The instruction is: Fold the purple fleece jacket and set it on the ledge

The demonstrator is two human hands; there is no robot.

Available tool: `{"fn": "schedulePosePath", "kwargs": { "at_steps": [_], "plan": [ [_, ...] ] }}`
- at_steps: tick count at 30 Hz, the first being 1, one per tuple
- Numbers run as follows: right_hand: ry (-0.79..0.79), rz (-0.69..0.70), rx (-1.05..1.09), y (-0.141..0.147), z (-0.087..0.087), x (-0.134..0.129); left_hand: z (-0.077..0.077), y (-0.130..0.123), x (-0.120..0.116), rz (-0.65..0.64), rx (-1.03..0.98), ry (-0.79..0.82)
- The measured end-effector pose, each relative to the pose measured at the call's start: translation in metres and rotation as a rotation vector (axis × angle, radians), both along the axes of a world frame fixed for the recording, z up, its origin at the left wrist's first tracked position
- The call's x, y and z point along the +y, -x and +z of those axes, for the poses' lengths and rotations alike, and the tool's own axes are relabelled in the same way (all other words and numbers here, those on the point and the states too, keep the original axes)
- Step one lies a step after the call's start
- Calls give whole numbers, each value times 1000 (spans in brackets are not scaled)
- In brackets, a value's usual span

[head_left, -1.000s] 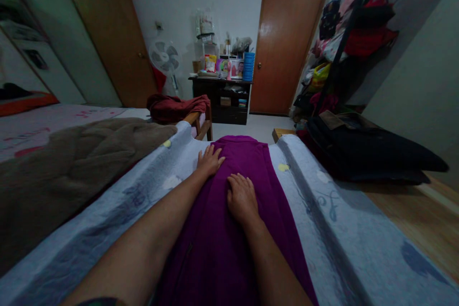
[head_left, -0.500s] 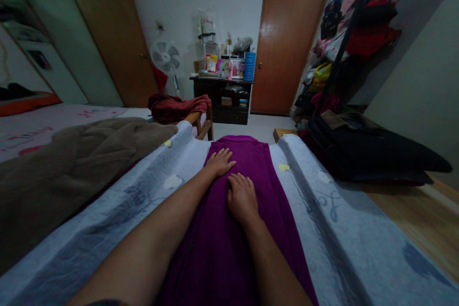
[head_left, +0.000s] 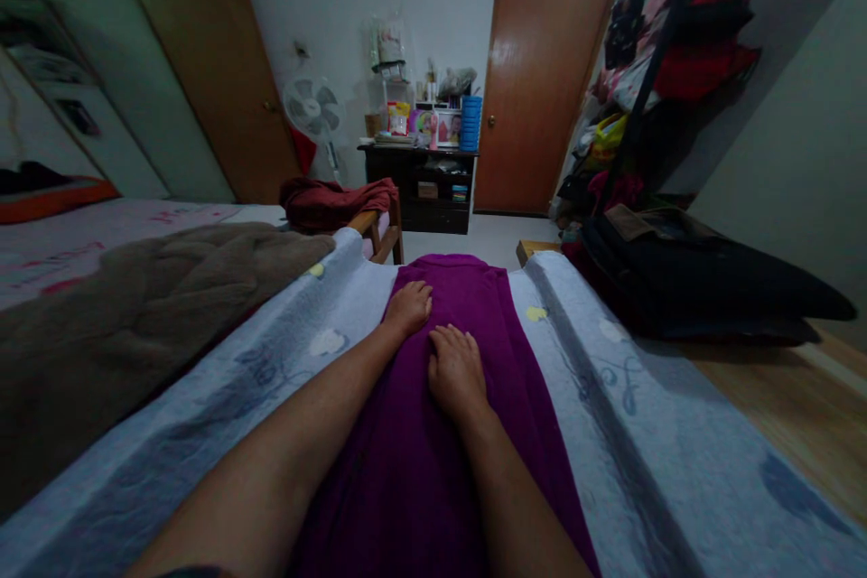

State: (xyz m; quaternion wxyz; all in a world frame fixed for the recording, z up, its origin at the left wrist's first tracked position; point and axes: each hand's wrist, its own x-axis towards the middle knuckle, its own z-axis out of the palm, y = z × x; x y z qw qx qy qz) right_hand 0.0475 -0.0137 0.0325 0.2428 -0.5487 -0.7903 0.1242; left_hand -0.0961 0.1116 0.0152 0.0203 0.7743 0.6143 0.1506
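A purple garment (head_left: 433, 470) lies lengthwise, folded narrow, on a light blue patterned sheet; its kind I cannot tell. On its upper left part rests my left hand (head_left: 409, 307), fingers curled in and together against the cloth. Whether they pinch any fabric is hidden. Just right of it and slightly nearer, my right hand (head_left: 458, 368) lies on the middle of the garment. Its fingers are extended with a slight bend, and nothing is in them. The garment's far end (head_left: 447, 261) reaches the sheet's far edge.
The blue sheet (head_left: 623, 452) spreads on both sides. A brown fleece blanket (head_left: 169, 307) lies left, and dark folded clothes (head_left: 704, 280) are stacked right. Beyond the far edge are a red-brown cloth (head_left: 331, 203) on a wooden frame, a fan (head_left: 315, 108) and a dark cabinet (head_left: 393, 190).
My left hand's fingers, spread flat on the garment before, have curled in and drawn together, and the hand has shifted slightly left. My right hand stays in nearly the same place.
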Motion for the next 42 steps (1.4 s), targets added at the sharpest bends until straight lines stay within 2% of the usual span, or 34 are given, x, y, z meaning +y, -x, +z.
{"fn": "schedulePosePath", "kwargs": {
  "at_steps": [6, 9, 17, 21, 24, 27, 30, 34, 36, 42],
  "plan": [
    [-7, 2, 3, -1, 0, 1, -1, 11, -34, 8, -29, 128],
    [-3, 6, 5, -1, 0, 1, -1, 12, -63, 15, -29, 166],
    [-4, 15, 3, -3, 2, 0, -5, 2, -144, 103, 25, 137],
    [-21, 18, -12, -4, 3, -1, 0, 1, -170, 154, 59, 226],
    [-29, 21, -24, -4, 2, -1, 7, 0, -187, 138, 73, 263],
    [-64, 19, -24, -4, -2, 0, 12, -4, -202, 130, 104, 240],
    [-96, 13, -24, -4, -7, 1, 14, -10, -217, 169, 151, 138],
    [-131, -13, -56, -1, -11, 0, 15, -20, -236, 81, 158, 27],
    [-142, -23, -91, 1, -10, -2, 17, -24, -248, 36, 134, 57],
    [-140, -4, -244, 4, -1, -8, 20, -30, -292, 13, 76, 195]
  ]
}}
